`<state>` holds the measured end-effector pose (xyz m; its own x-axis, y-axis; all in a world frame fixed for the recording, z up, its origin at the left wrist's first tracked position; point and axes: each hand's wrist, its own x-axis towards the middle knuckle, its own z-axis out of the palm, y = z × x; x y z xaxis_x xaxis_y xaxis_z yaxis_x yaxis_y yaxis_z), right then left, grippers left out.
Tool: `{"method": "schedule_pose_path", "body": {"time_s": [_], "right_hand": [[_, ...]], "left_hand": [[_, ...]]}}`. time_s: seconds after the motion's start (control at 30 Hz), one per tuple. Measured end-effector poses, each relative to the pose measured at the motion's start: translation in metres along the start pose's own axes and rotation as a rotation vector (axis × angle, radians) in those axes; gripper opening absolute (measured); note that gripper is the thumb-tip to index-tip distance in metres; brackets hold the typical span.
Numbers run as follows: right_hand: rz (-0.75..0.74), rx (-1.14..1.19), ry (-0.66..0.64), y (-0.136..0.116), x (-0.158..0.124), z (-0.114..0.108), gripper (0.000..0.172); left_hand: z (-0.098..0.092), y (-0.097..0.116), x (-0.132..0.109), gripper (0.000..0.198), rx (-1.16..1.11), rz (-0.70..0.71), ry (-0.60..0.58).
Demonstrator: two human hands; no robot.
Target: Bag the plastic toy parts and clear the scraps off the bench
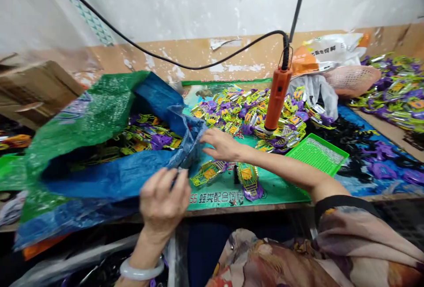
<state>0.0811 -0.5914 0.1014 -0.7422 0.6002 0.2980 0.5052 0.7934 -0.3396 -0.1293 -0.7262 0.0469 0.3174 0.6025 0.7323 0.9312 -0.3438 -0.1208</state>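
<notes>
At nine o'clock we see a blue and green sack (99,145) lying open on its side, toys inside. Our left hand (164,203), at six o'clock, is curled and pinches the sack's lower edge. Our right hand (221,145), near the centre, rests half open with fingers spread on the sack's mouth; whether it grips, we cannot tell. At one o'clock an orange tool (277,99) hangs over a heap of toys (251,112). A green tray (318,153) sits at three o'clock.

Left hand (164,202) in a pinched grip; right hand (221,145) reaching leftward, fingers extended.
</notes>
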Motion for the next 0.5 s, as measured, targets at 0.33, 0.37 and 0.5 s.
{"method": "schedule_pose_path", "body": {"time_s": [0.33,0.37,0.5], "right_hand": [[0.515,-0.604,-0.222,0.081,-0.218,-0.084,0.039],[0.525,-0.672,-0.197,0.096,-0.223,-0.085,0.049],[0.431,-0.756,-0.186,0.134,-0.221,-0.078,0.08]], "left_hand": [[0.088,0.035,0.002,0.053,-0.104,-0.197,-0.558],[0.091,0.032,0.004,0.052,-0.108,-0.21,-0.589],[0.089,0.03,0.013,0.055,-0.196,-0.356,-0.605]]}}
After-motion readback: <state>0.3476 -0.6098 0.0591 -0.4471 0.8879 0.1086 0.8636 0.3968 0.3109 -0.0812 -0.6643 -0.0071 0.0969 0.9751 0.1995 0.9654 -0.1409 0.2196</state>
